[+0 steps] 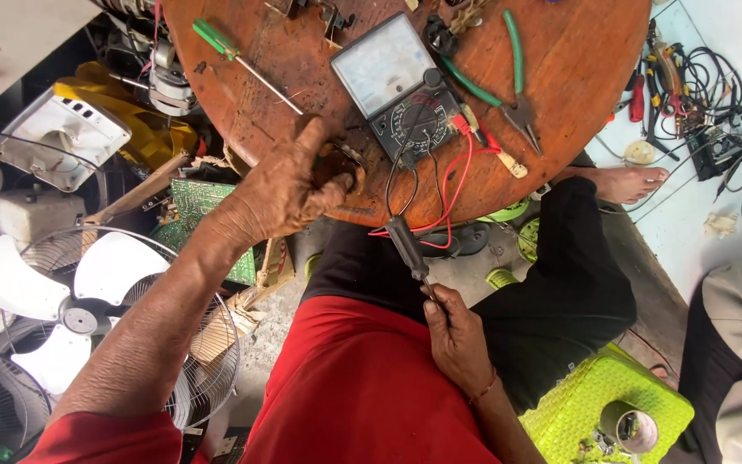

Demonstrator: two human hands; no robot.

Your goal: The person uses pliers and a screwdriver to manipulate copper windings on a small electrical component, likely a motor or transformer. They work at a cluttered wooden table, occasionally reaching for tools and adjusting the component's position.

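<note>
My left hand rests at the near edge of a round wooden table, fingers curled around a small dark metal part that is mostly hidden. My right hand is lower down over my lap, shut on the metal tip of a black test probe. Red and black leads run from the probes to an analog multimeter lying on the table just beyond my left hand.
On the table lie a green-handled screwdriver and green-handled pliers. Fan blades and a wire guard sit at the left with a green circuit board. A green stool holds a tape roll. Tangled tools and cables lie at the right.
</note>
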